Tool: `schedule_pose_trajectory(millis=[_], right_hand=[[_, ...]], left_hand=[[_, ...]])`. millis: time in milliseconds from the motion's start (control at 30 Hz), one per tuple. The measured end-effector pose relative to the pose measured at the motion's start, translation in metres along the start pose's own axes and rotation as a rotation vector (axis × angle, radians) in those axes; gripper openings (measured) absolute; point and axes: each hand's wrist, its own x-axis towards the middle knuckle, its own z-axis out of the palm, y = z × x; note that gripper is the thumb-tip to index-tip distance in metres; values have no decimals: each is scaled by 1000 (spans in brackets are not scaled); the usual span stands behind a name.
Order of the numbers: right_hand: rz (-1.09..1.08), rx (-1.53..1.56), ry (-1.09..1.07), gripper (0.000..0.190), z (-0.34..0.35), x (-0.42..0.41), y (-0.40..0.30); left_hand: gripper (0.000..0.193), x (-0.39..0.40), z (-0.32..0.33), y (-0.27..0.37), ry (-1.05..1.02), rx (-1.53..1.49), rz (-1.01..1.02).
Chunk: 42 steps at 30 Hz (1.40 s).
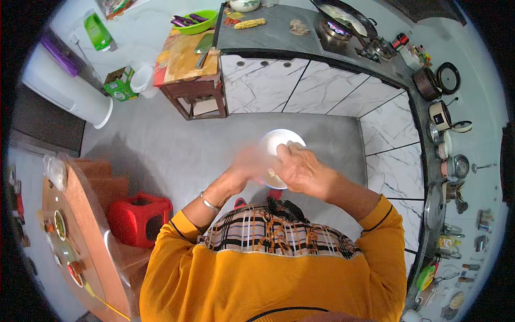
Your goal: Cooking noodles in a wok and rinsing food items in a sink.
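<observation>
A white bowl (278,137) with a thin blue rim is held up before my body, above the grey floor. At its left side is my left hand (252,163), badly blurred and wearing a silver bangle at the wrist; it appears to hold the bowl. My right hand (302,169) lies across the bowl's right part with its fingers curled. A little pale matter shows inside the bowl below the fingers. Whether the right fingers pinch something or grip the rim is hidden by the hand and the blur.
A cleaver (203,49) lies on a wooden cutting board (181,60), beside a green basin (206,25) of eggplants. On the counter, a wok (364,22) sits over a lit gas burner (334,30). A red plastic stool (134,219) and round table (96,241) stand left.
</observation>
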Motion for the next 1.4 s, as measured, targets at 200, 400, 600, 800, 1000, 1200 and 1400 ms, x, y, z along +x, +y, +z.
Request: schedule_pose_trajectory(millis=[200, 400, 600, 800, 1000, 1200, 1400], right_hand=[[189, 111, 196, 34, -5, 6, 94], [237, 550, 442, 32, -24, 7, 226], [317, 941, 558, 27, -51, 31, 365], [600, 708, 582, 25, -84, 74, 497], [817, 441, 459, 33, -76, 106, 611], [1064, 251, 334, 37, -72, 135, 653], [830, 169, 273, 40, -44, 150, 728]], left_hand=[[45, 73, 5, 19, 129, -194, 36], [47, 143, 19, 36, 210, -185, 96], [50, 184, 26, 63, 309, -276, 131], [51, 225, -27, 70, 389, -278, 119], [52, 277, -76, 88, 450, -281, 171], [50, 305, -102, 120, 466, -283, 119], [50, 329, -100, 134, 546, -281, 154]])
